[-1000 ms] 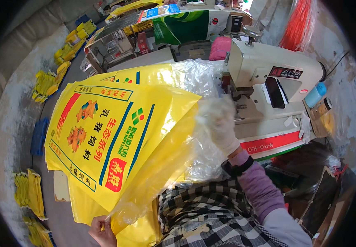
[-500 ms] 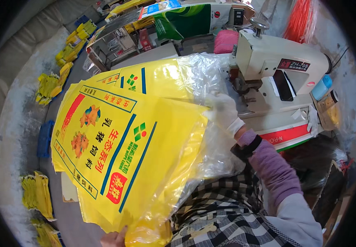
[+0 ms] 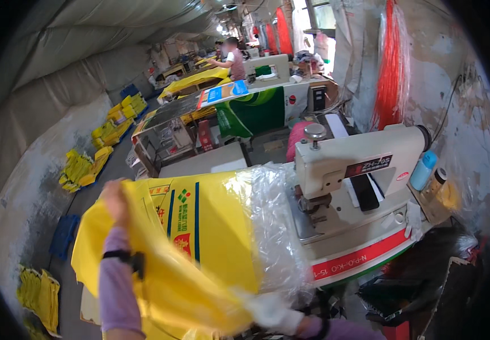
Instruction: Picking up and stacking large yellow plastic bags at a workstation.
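A yellow printed plastic bag [image 3: 188, 289] is lifted and folded over, smeared by motion. My bare left hand [image 3: 115, 201] grips its edge at the left. In its white glove, my right hand [image 3: 273, 314] is closed at the bag's near corner; motion blurs the fingers. Beneath lies a stack of the same yellow bags [image 3: 225, 221] with clear plastic liner [image 3: 279, 226] sticking out at the right end. A cream sewing machine [image 3: 335, 164] stands just right of the liner.
A dark phone [image 3: 365, 191] lies on the machine bed. Beyond it stands a light blue bottle [image 3: 423, 170]. Red strands [image 3: 391, 73] hang on the wall. Folded yellow bundles [image 3: 83, 170] line the left side. Far back, a co-worker [image 3: 235, 59] stands at another table.
My left hand has gone from the near edge to the left end of the stack. My right hand has come toward me from beside the machine. The top bag has lifted; the view has tilted up.
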`<state>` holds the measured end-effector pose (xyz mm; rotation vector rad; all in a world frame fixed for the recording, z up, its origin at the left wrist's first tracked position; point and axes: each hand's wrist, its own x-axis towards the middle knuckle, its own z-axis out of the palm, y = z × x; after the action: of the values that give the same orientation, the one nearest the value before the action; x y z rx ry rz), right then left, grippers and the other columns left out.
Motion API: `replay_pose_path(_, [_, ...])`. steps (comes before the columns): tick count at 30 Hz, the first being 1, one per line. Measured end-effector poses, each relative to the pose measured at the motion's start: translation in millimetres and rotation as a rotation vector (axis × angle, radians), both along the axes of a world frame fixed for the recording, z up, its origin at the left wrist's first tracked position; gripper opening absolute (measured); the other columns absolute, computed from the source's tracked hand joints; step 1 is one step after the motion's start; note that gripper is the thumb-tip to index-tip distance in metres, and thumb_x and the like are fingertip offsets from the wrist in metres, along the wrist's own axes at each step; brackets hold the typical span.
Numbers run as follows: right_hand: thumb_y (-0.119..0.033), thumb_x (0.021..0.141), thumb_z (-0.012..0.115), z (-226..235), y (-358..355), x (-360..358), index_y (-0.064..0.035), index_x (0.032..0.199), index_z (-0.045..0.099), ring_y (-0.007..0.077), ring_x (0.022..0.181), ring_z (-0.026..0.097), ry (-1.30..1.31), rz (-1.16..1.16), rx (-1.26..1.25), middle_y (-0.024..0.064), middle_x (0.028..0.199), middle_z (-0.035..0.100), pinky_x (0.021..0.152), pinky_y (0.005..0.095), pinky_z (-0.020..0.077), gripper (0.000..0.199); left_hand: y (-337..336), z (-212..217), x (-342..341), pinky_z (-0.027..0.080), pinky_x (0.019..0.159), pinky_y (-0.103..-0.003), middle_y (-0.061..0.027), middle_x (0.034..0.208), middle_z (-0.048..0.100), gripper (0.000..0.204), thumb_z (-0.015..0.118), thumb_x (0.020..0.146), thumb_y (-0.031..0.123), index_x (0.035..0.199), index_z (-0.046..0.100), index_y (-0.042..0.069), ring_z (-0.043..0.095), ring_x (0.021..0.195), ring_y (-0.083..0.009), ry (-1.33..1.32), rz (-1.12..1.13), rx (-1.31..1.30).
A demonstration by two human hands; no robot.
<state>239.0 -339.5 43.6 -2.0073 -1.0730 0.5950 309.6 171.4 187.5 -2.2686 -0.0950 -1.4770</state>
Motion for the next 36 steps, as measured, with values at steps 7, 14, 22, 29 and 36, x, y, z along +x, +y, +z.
replay_pose_path(7, [-0.017,0.098,0.051,-98,-193,-30,-0.0014,0.128,0.059,0.0299,0.1,0.068,0.239,-0.965,0.335,0.0169,0.11,0.07,0.091,0.0313,0.0501,0.034,-288,-142,191,0.052,0.077,-0.041,-0.012,0.099,0.066,0.028,0.056,0.085,0.011,0.11,0.069,0.015,0.064,0.092,-0.0335,0.667,-0.596,-0.453])
replay_pose_path(14, [-0.012,0.094,0.059,-99,-220,-61,-0.0026,0.131,0.057,0.0184,0.091,0.067,0.213,-1.106,0.259,0.0131,0.106,0.07,0.075,0.0335,0.053,0.039,-366,-151,242,0.054,0.071,-0.038,-0.0111,0.083,0.068,0.015,0.057,0.074,0.0,0.077,0.07,0.007,0.066,0.079,-0.0343,0.919,-0.877,-0.535])
replay_pose_path(22, [-0.016,0.077,0.064,-112,-253,-66,-0.0144,0.11,0.072,0.0357,0.063,0.063,0.041,-0.796,-0.136,0.0158,0.071,0.064,0.057,0.0433,0.0502,0.034,-374,-179,219,0.054,0.07,-0.04,-0.0077,0.084,0.067,0.021,0.06,0.071,-0.001,0.083,0.072,0.012,0.066,0.08,-0.031,0.876,-0.871,-0.319])
replay_pose_path(29, [-0.015,0.087,0.057,-100,-245,-82,-0.0134,0.11,0.073,0.0333,0.081,0.071,0.206,-0.843,0.189,0.0223,0.091,0.067,0.071,0.035,0.0563,0.028,-373,-155,201,0.053,0.076,-0.041,-0.0058,0.096,0.067,0.018,0.066,0.074,0.01,0.09,0.075,0.014,0.065,0.088,-0.0297,1.049,-0.702,-0.175])
replay_pose_path(36, [-0.009,0.09,0.054,-59,-205,-47,-0.0152,0.131,0.061,0.0359,0.06,0.064,0.156,-0.56,0.016,0.0221,0.074,0.063,0.057,0.0419,0.0514,0.042,-441,-148,64,0.048,0.093,-0.045,-0.0137,0.126,0.06,0.036,0.064,0.084,0.022,0.118,0.065,0.011,0.055,0.114,-0.0372,1.062,-1.04,-0.029])
